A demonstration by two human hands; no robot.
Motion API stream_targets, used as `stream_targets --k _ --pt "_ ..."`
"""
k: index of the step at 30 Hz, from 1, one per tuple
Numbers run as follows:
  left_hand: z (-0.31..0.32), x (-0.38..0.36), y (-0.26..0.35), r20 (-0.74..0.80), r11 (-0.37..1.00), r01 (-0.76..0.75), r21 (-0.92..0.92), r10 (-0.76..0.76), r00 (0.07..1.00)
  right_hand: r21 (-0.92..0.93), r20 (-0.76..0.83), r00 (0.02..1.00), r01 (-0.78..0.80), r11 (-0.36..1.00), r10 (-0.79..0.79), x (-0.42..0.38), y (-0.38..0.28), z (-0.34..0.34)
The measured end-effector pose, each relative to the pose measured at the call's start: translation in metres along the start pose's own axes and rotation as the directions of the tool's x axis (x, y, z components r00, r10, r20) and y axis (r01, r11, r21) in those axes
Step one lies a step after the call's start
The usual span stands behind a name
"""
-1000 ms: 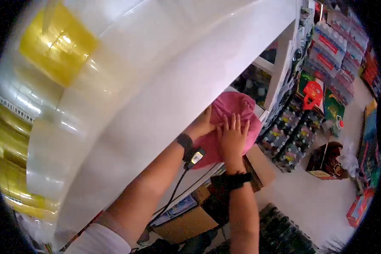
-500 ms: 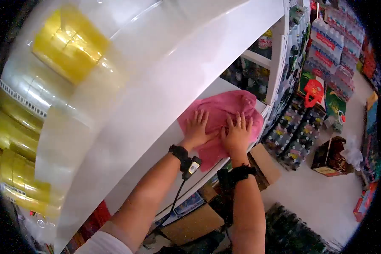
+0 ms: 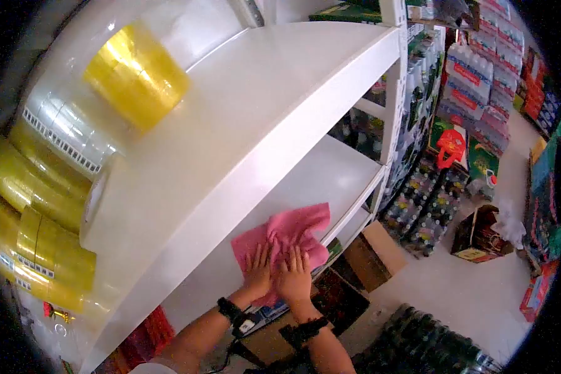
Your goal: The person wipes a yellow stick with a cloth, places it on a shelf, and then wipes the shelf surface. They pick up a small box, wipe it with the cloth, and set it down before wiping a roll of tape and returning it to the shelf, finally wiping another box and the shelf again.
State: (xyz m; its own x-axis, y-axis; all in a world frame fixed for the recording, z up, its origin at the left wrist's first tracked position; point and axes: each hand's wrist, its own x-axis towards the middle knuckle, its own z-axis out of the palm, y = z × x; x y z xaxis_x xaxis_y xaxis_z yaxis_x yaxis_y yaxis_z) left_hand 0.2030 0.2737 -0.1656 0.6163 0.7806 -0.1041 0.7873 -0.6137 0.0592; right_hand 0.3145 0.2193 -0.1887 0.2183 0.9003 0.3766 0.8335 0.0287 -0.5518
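A crumpled pink cloth point(image 3: 299, 227) lies on the lower white shelf point(image 3: 330, 171), partly over its front edge. My left hand point(image 3: 257, 274) presses flat on the cloth's left part, fingers stretched out. Beside it, my right hand point(image 3: 294, 277) also rests flat on the cloth, fingers extended and close to the shelf's front edge. Both palms face down, and neither hand is wrapped around anything. Dark bands circle both wrists.
Above my hands juts the upper white shelf point(image 3: 243, 124), bearing rolls of yellow tape point(image 3: 137, 75). Below stand an open cardboard box point(image 3: 374, 255) and dark packed bottles point(image 3: 417, 343). Shrink-wrapped bottle packs point(image 3: 470, 81) and a brown carton point(image 3: 483, 234) are to the right.
Both hands and the cloth have moved toward me and left along the lower shelf. The cloth is more bunched, and the shelf surface behind it now shows. The camera view has shifted.
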Motion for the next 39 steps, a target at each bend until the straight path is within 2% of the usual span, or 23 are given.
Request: stream_targets --k 3,5,6,9,11,12,14,15,17,18,20,21,23,24,26,27,29,33,36,38,39 --pt "-0.006 -0.038 -0.001 0.036 0.998 0.006 -0.056 -0.004 0.999 0.07 0.064 0.998 -0.018 0.997 0.014 -0.024 -0.025 0.008" --pt "-0.009 -0.053 -0.001 0.13 0.984 0.127 -0.123 -0.111 0.985 0.099 0.078 0.997 -0.004 0.995 -0.003 -0.034 -0.036 0.008" --pt "-0.007 -0.056 -0.005 0.13 0.982 0.139 -0.124 -0.123 0.984 0.104 0.086 0.996 0.003 0.995 -0.012 -0.034 -0.04 0.005" --pt "0.004 -0.06 -0.012 0.104 0.986 0.101 -0.134 -0.087 0.991 0.149 0.119 0.993 -0.029 0.988 0.012 -0.027 -0.042 -0.002" --pt "0.011 -0.049 -0.022 0.182 0.997 0.06 0.042 -0.066 0.981 0.134 0.09 0.996 -0.002 0.991 -0.011 -0.017 -0.037 0.001" --pt "0.008 -0.042 -0.023 0.191 0.997 0.062 0.04 -0.068 0.979 0.136 0.098 0.995 -0.007 0.991 -0.007 -0.012 -0.036 0.0" --pt "-0.001 -0.02 -0.029 0.134 0.999 0.032 -0.007 -0.031 0.99 -0.035 0.121 0.992 0.051 0.998 -0.046 0.004 -0.035 -0.004" --pt "0.003 -0.008 -0.034 0.14 0.999 0.034 -0.005 -0.033 0.99 -0.031 0.124 0.991 0.048 0.998 -0.044 0.014 -0.033 -0.007" --pt "0.012 0.02 -0.049 0.027 0.995 -0.068 0.069 0.066 0.997 -0.125 0.283 0.958 0.072 0.99 -0.034 0.036 -0.026 -0.014" --pt "0.002 0.036 -0.049 0.036 0.995 -0.067 0.07 0.065 0.997 -0.119 0.288 0.957 0.068 0.991 -0.031 0.045 -0.018 -0.008" --pt "-0.029 0.075 -0.039 0.138 0.988 -0.13 -0.089 0.141 0.98 -0.066 0.275 0.961 0.024 0.997 -0.005 0.066 0.006 0.006" --pt "-0.041 0.088 -0.031 0.14 0.987 -0.134 -0.087 0.146 0.979 -0.066 0.272 0.962 0.019 0.998 -0.001 0.076 0.017 0.006" --pt "-0.058 0.108 -0.017 0.15 0.951 -0.031 -0.307 0.081 0.985 -0.043 0.353 0.933 0.088 0.995 -0.067 0.096 0.036 0.004" --pt "-0.054 0.117 -0.016 0.131 0.952 -0.042 -0.304 0.085 0.988 -0.043 0.35 0.935 0.082 0.996 -0.062 0.108 0.04 -0.004" --pt "-0.041 0.132 -0.022 0.095 0.97 -0.072 -0.232 0.097 0.991 0.105 0.417 0.904 0.061 0.993 -0.099 0.123 0.046 -0.022" --pt "-0.034 0.141 -0.028 0.077 0.977 -0.079 -0.198 0.096 0.992 0.105 0.42 0.902 0.056 0.993 -0.095 0.125 0.051 -0.014" --pt "-0.02 0.154 -0.04 0.052 0.988 -0.074 -0.133 0.081 0.995 0.03 0.292 0.955 0.047 0.998 -0.054 0.128 0.061 0.006" --pt "-0.001 0.177 -0.055 0.012 0.995 -0.071 -0.077 0.072 0.997 0.002 0.42 0.905 0.069 0.998 -0.064 0.151 0.058 -0.026" --pt "0.005 0.189 -0.062 -0.009 0.996 -0.07 -0.051 0.07 0.998 -0.016 0.407 0.913 0.038 0.999 -0.028 0.162 0.062 -0.015" --pt "0.008 0.198 -0.068 -0.018 0.997 -0.07 -0.037 0.07 0.997 -0.159 0.305 0.952 0.068 0.985 -0.016 0.168 0.064 0.004" --pt "0.01 0.202 -0.072 -0.023 0.997 -0.073 -0.031 0.072 0.997 -0.159 0.305 0.952 0.064 0.985 -0.012 0.172 0.065 0.013"
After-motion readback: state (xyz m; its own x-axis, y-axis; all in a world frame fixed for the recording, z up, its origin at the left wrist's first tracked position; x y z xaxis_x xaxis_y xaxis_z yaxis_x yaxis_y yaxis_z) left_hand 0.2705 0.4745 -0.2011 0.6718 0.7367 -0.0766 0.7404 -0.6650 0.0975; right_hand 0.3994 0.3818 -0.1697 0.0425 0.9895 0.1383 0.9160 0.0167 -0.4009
